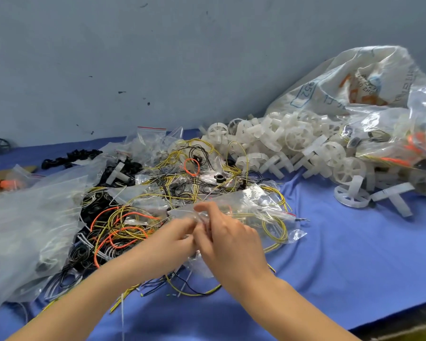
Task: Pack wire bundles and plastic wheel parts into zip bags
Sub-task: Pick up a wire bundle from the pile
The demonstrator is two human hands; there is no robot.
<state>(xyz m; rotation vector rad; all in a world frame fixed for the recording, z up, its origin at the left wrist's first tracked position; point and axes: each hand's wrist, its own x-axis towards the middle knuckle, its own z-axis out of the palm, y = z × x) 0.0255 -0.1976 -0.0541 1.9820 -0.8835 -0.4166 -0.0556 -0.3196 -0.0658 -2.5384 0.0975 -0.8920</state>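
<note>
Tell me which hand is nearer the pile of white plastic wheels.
Right. The right hand lies below-left of the white wheel pile; the left hand sits farther left, beside it.

Clear zip bag [251, 212], crumpled, pinched mid-surface; yellow, orange, black wires [123, 225] tangled at left; white plastic wheels [293, 143] heaped at back right.

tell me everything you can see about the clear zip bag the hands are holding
The zip bag is thin, clear, crinkled plastic with a red line near its right end. It lies roughly level, stretched to the right above the blue table cover and the tangle of loose wires. Yellow wire loops show through its right part. The left hand and right hand pinch its left end together. Whether the zip is sealed cannot be told.
</note>
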